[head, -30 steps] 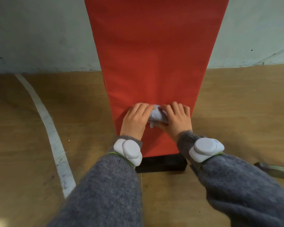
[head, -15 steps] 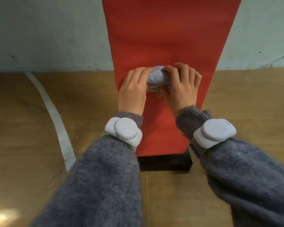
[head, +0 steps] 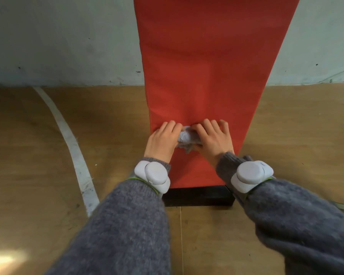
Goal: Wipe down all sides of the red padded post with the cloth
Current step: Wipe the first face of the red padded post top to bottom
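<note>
Left hand [head: 160, 140], right hand [head: 214, 139] on cloth [head: 187, 138]

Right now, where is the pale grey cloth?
Head view: the pale grey cloth sits between the left hand and right hand, low on the front of the red padded post.

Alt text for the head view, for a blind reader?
The left hand and right hand hold a bunched cloth against the front of the red padded post, above its black base. A white line crosses the wooden floor at left.
</note>
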Action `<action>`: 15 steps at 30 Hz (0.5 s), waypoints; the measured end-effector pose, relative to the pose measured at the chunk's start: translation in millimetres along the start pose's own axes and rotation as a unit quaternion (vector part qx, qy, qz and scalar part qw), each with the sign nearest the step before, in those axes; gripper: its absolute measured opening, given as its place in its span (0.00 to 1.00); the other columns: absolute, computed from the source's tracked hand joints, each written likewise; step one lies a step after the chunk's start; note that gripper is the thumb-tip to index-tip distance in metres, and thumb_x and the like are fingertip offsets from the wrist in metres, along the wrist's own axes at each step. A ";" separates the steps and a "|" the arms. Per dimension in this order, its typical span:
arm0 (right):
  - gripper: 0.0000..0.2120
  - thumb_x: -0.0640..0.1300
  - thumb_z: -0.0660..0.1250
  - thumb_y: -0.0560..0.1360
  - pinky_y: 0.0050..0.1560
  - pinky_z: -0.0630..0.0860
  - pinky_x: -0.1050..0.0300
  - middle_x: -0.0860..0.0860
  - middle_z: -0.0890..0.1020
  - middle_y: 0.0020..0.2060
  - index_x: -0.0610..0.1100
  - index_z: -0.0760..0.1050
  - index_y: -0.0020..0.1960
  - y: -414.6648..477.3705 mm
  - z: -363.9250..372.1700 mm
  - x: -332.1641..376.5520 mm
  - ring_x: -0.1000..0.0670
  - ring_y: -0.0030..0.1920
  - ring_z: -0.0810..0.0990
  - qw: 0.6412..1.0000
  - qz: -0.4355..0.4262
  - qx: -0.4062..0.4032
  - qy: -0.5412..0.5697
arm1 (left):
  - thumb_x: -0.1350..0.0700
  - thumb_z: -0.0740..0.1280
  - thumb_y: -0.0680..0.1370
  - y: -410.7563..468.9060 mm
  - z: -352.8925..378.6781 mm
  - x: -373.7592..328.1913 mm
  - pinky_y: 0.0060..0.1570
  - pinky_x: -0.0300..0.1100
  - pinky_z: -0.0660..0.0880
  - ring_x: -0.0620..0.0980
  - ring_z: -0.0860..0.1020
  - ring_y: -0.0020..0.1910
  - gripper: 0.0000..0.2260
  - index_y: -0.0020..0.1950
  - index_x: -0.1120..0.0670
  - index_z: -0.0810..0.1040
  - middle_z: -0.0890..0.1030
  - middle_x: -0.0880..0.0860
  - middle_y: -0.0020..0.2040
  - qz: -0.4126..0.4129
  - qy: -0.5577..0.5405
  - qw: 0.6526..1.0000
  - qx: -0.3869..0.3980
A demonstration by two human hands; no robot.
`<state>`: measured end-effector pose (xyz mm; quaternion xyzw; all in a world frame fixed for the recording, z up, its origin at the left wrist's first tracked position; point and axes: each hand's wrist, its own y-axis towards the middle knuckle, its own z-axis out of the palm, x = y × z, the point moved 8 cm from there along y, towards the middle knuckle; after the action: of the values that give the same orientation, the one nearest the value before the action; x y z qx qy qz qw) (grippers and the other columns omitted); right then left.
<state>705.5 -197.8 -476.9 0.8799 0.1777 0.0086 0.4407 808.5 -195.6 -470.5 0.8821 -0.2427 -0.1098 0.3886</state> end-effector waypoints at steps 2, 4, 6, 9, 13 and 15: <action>0.19 0.43 0.78 0.56 0.49 0.61 0.49 0.45 0.77 0.37 0.41 0.79 0.45 14.2 -16.4 1.2 0.46 0.41 0.65 0.999 0.006 -0.044 -0.004 | 0.65 0.74 0.60 10.4 -14.4 5.9 0.27 0.40 0.73 0.52 0.77 0.36 0.12 0.41 0.56 0.78 0.76 0.53 0.36 -0.004 0.001 0.999 -0.041; 0.14 0.41 0.70 0.61 0.50 0.60 0.49 0.45 0.79 0.40 0.42 0.79 0.46 32.2 -34.8 1.5 0.46 0.43 0.66 0.995 0.023 -0.096 -0.005 | 0.62 0.65 0.66 24.8 -33.7 12.9 0.31 0.42 0.73 0.49 0.72 0.40 0.08 0.44 0.56 0.79 0.77 0.53 0.38 -0.014 0.007 0.996 -0.092; 0.15 0.42 0.63 0.62 0.52 0.60 0.50 0.45 0.80 0.43 0.44 0.80 0.48 50.5 -51.7 1.8 0.47 0.46 0.67 0.988 0.046 -0.146 0.005 | 0.61 0.62 0.66 38.1 -52.8 19.4 0.38 0.41 0.71 0.48 0.69 0.43 0.12 0.47 0.58 0.79 0.78 0.54 0.41 -0.026 -0.006 0.990 -0.139; 0.16 0.40 0.63 0.63 0.53 0.61 0.50 0.46 0.80 0.45 0.44 0.80 0.49 66.4 -64.8 4.0 0.48 0.48 0.68 0.977 0.071 -0.202 0.019 | 0.63 0.62 0.67 47.2 -68.5 25.5 0.48 0.42 0.69 0.48 0.70 0.47 0.14 0.51 0.60 0.79 0.80 0.56 0.45 -0.031 -0.035 0.982 -0.181; 0.16 0.39 0.70 0.61 0.51 0.62 0.51 0.47 0.77 0.45 0.45 0.79 0.49 56.8 -51.5 6.8 0.47 0.46 0.69 0.976 0.065 -0.203 0.042 | 0.66 0.63 0.68 33.9 -59.2 28.9 0.49 0.41 0.70 0.48 0.70 0.48 0.14 0.51 0.61 0.80 0.80 0.56 0.47 -0.037 -0.049 0.978 -0.197; 0.15 0.43 0.71 0.62 0.50 0.62 0.51 0.47 0.76 0.43 0.45 0.77 0.49 44.0 -36.1 10.0 0.47 0.44 0.68 0.981 0.044 -0.180 0.057 | 0.67 0.65 0.68 17.7 -47.8 31.8 0.48 0.41 0.72 0.48 0.71 0.47 0.13 0.50 0.60 0.80 0.81 0.56 0.46 -0.037 -0.033 0.979 -0.195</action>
<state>722.1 -190.9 -422.0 0.7912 0.1591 0.1102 0.5802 848.0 -192.0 -425.4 0.7934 -0.1966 -0.1985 0.5409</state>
